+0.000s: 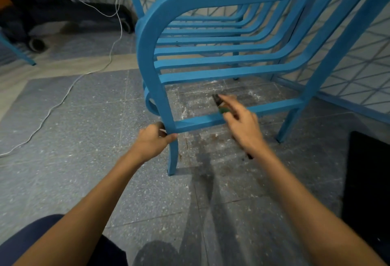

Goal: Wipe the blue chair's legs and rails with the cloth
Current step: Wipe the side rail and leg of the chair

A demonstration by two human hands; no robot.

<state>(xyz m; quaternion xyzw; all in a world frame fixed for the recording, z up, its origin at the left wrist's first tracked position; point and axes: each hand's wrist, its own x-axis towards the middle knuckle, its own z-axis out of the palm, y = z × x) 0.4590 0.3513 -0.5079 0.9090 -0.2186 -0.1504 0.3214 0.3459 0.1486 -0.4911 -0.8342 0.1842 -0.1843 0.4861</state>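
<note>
- Floor [84, 122] of grey speckled tiles fills most of the view, dusted with white flecks and marked with brownish stains under the chair.
- Blue chair [147, 44] stands on it at centre and right. It has a painted frame with curved slats for seat and back, and it is close beside a wall [358, 65] of pale tiles crossed by blue lines.
- Dark bulky object [63, 12] on wheels sits at the upper left, too dim to name.
- Black mat [369, 181] lies at the right edge.
- White cable [63, 97] trails over the floor from the upper middle to the left edge, well apart from both hands.
- Lower side rail [198, 121] runs from the near front leg [173, 156] back to the rear leg [289, 122], low above the floor.
- Left hand [153, 141] grips the front leg just below where the rail joins it, fingers curled behind the leg and thumb across its front.
- Right hand [242, 124] is over the middle of the rail and blurred. Thumb and fingers pinch the cloth, and the forefinger seems stretched forward.
- Cloth [219, 104] — a small dark and green wad — is at the rail's upper edge by the fingertips; the blur hides whether it presses on the rail.
</note>
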